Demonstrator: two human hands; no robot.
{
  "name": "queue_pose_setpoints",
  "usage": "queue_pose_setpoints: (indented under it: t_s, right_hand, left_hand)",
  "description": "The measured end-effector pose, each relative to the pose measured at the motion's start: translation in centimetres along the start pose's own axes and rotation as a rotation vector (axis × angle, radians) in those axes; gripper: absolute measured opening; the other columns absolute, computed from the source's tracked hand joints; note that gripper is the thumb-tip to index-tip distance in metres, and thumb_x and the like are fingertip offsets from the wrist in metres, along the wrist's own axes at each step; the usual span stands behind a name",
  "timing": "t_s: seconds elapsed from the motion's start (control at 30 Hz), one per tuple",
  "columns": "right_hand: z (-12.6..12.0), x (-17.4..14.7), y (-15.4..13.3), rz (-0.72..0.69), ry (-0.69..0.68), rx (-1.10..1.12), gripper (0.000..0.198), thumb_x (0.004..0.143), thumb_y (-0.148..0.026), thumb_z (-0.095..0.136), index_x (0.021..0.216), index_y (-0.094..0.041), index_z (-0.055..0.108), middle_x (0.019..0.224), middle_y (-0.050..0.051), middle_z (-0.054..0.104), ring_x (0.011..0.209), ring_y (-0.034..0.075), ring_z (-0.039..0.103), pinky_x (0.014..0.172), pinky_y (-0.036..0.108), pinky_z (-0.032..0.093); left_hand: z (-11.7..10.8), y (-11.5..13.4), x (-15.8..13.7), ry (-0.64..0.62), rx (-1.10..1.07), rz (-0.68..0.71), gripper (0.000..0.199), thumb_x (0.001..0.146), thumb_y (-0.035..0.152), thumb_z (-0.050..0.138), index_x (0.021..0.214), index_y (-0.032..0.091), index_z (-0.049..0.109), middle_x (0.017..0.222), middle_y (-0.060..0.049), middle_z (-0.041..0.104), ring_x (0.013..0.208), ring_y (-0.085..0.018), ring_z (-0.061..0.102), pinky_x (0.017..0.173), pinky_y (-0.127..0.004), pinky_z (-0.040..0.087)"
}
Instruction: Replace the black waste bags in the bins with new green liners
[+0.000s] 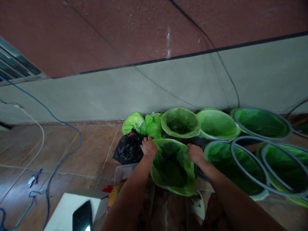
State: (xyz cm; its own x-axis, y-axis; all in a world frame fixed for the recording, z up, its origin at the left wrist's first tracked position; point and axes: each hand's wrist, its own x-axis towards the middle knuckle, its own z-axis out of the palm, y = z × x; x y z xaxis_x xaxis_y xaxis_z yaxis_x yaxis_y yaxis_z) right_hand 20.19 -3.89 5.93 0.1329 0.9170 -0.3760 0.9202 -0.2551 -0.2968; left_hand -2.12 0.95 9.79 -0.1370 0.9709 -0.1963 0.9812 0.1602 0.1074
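Note:
A bin lined with a green bin bag stands in front of me, its wide mouth facing up and dark inside. My left hand grips the bag's edge on the left side of the rim, close to a tied black bag. On the opposite side, my right hand is closed on the same bag's edge. Behind it stands another bin with a green bag folded over its rim. Most of the bin's outer wall is hidden by the bag.
Several green-lined bins with grey rings crowd the right side. Two tied green bags rest against the wall. At lower left are a phone on a white box, keys and a blue cable.

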Motion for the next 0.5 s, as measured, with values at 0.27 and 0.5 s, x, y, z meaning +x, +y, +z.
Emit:
queue_pose_setpoints:
  t_s: [0.27, 0.5]
  right_hand:
    - [-0.5, 0.9, 0.5, 0.094, -0.089, -0.083, 0.028, 0.08, -0.013, 0.05, 0.1, -0.011, 0.068, 0.1, 0.018, 0.069, 0.098, 0.025, 0.065, 0.078, 0.03, 0.045]
    - [-0.4, 0.8, 1.2, 0.104, -0.107, -0.128, 0.033, 0.08, -0.008, 0.045, 0.104, -0.009, 0.068, 0.106, 0.018, 0.069, 0.103, 0.026, 0.063, 0.081, 0.029, 0.046]
  left_hand:
    - [3.6, 3.7, -6.1, -0.537, 0.024, 0.641, 0.043, 0.091, 0.035, 0.038, 0.126, 0.016, 0.052, 0.126, -0.014, 0.059, 0.117, -0.027, 0.054, 0.101, -0.038, 0.042]
    - [10.3, 2.6, -8.5, -0.93, 0.085, 0.661, 0.017, 0.067, 0.024, 0.07, 0.082, 0.017, 0.074, 0.081, -0.012, 0.074, 0.079, -0.029, 0.068, 0.074, -0.038, 0.055]
